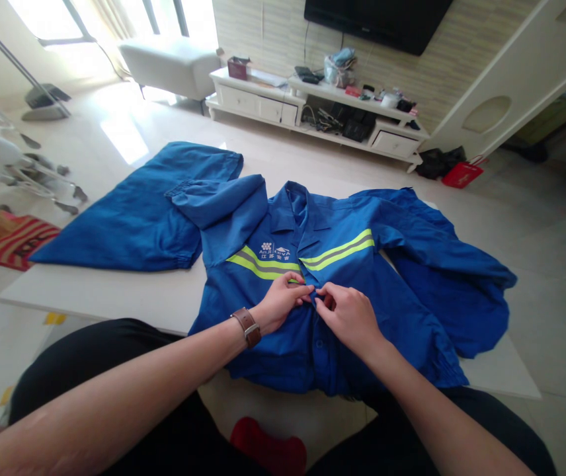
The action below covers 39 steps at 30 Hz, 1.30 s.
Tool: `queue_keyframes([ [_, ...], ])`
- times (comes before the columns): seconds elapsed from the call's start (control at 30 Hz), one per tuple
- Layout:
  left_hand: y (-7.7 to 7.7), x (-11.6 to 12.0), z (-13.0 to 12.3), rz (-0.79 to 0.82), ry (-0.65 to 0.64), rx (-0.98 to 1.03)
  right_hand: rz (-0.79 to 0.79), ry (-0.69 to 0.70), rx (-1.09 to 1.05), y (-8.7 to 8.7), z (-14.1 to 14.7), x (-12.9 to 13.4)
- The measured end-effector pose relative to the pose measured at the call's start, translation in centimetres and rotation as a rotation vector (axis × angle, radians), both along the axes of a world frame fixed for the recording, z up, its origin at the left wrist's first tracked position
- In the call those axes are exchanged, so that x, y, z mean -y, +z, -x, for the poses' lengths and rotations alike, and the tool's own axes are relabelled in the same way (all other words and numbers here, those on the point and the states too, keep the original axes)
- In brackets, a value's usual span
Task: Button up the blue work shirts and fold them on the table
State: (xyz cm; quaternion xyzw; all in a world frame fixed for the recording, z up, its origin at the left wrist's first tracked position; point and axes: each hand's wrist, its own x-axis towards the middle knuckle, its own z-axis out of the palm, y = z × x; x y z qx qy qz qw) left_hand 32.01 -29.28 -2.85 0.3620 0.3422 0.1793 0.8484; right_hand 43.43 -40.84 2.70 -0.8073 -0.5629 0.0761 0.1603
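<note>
Fingers, both hands, head view: those of the left hand [283, 301] are closing in a pinch on the front edge of the blue jacket [347, 248], thumb and index meeting at the cloth; those of the right hand [347, 314] are curling and gripping the same edge just beside them, thumb and forefinger nearly touching the left fingertips. Brown-strapped watch [247, 326]: circling the left wrist.

Blue jacket, one: lying front up on the white table [164, 301], directly before the person. Collar [295, 211] is pointing away from the person, hem toward the knees; long axis is running from far to near, the collar end leaning slightly left. Reflective stripe [337, 254], yellow-green and grey: crossing the chest above the hands. White lettering [274, 251]: sitting above the stripe on the left-hand part. One sleeve [228, 211] is bending out leftward, its cuff resting over the folded blue cloth [134, 215]; the other sleeve [442, 248] is stretching rightward and toward the person.

Beyond the table: white cabinet [258, 106] standing by the wall, bearing assorted items, with a dark television [377, 20] hanging above; pale bench [171, 66] standing to its left; red bag [463, 174] resting on the floor at its right
</note>
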Motion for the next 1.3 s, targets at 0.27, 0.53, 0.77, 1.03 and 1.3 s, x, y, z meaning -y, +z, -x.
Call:
queue_keyframes([
  [0.27,-0.3,0.1,-0.2,0.053,0.047,0.032,0.009,-0.019,-0.067,0.0,0.0,-0.1],
  [0.53,-0.1,0.1,0.0,0.089,0.044,0.051,-0.071,-0.011,0.039,-0.2,0.2,0.0],
  [0.77,-0.3,0.2,-0.1,0.091,0.061,0.066,-0.142,-0.045,-0.172,-1.0,-0.4,-0.1],
  [1.03,-0.2,0.1,0.0,0.101,-0.003,0.036,-0.218,-0.037,-0.337,-1.0,-0.6,-0.2],
  [1.3,0.3,0.1,0.3,0.09,-0.101,0.066,-0.245,-0.012,-0.339,-1.0,-0.7,-0.1],
])
